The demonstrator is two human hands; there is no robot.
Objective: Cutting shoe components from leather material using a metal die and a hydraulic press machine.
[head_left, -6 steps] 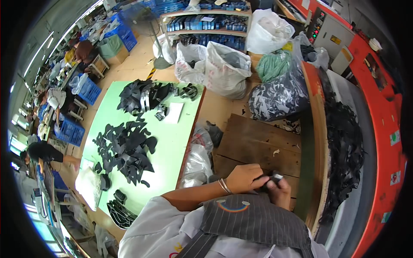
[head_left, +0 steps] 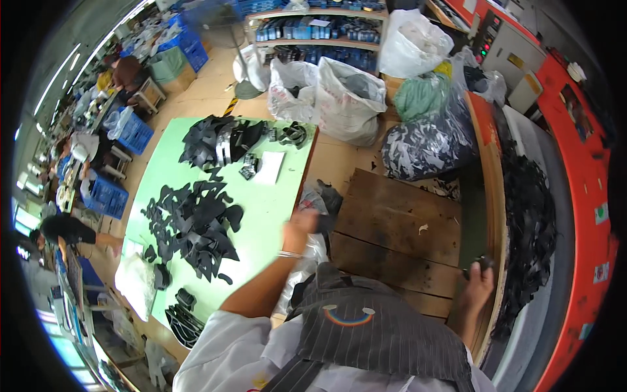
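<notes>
My left hand (head_left: 299, 232), blurred by motion, is beside the right edge of the green-topped table (head_left: 268, 215). A dark flat piece (head_left: 324, 224) sticks out from its fingers. Over by the wooden rail on the right, my right hand (head_left: 481, 287) is closed around a small black object (head_left: 483, 262), whose kind I cannot make out. A loose heap of black cut pieces (head_left: 196, 228) covers the middle of the table. Behind it, more black pieces (head_left: 202, 140) lie bundled, next to a white sheet (head_left: 268, 168).
Clear plastic bags (head_left: 310, 251) are beside the table. Wooden boards (head_left: 398, 219) lie in front of me. Black scraps (head_left: 528, 228) line the red machine (head_left: 575, 163) on the right. White sacks (head_left: 353, 104), a scrap bag (head_left: 424, 150) and a shelf (head_left: 320, 43) stand behind. People sit at the left.
My hands have parted from being together in front of me. The left moved toward the table with the dark piece, and the right moved toward the wooden rail with the small black object.
</notes>
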